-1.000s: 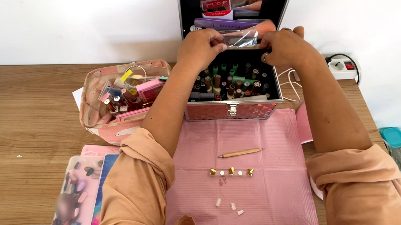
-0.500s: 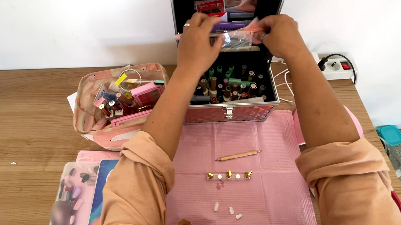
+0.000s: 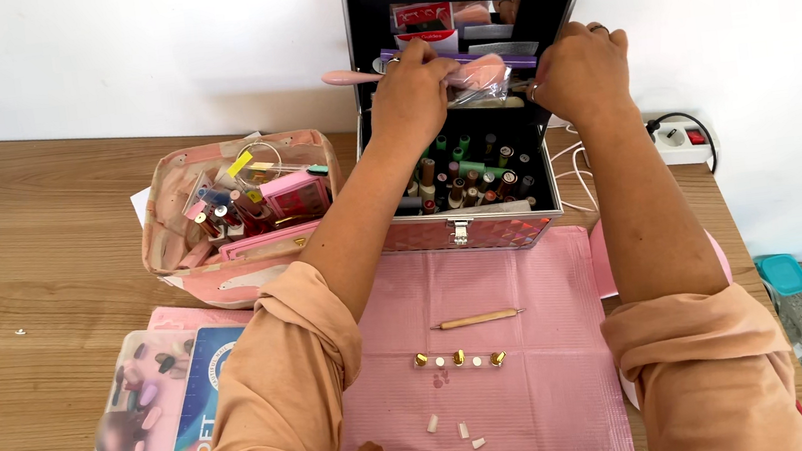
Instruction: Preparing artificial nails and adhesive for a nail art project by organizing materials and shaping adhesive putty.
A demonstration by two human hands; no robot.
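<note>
At the open cosmetic case [image 3: 467,97], left hand [image 3: 414,88] fingers grasp a pink brush [image 3: 374,75]; right hand [image 3: 582,69] pinches a clear pouch [image 3: 491,84]. A slip could topple the polish bottles [image 3: 471,177] below.

Both hands are rising from the bottle tray toward the case's open lid [image 3: 463,7] at the upper centre of the frame. The left hand [image 3: 412,93] is now lifting a pink-handled tool [image 3: 354,77] and clear pouch [image 3: 480,78]; the right hand [image 3: 582,69] is gripping the pouch's other end.

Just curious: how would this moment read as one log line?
left hand: on clear plastic pouch | right hand: same pouch | open pink cosmetic case: below
</note>
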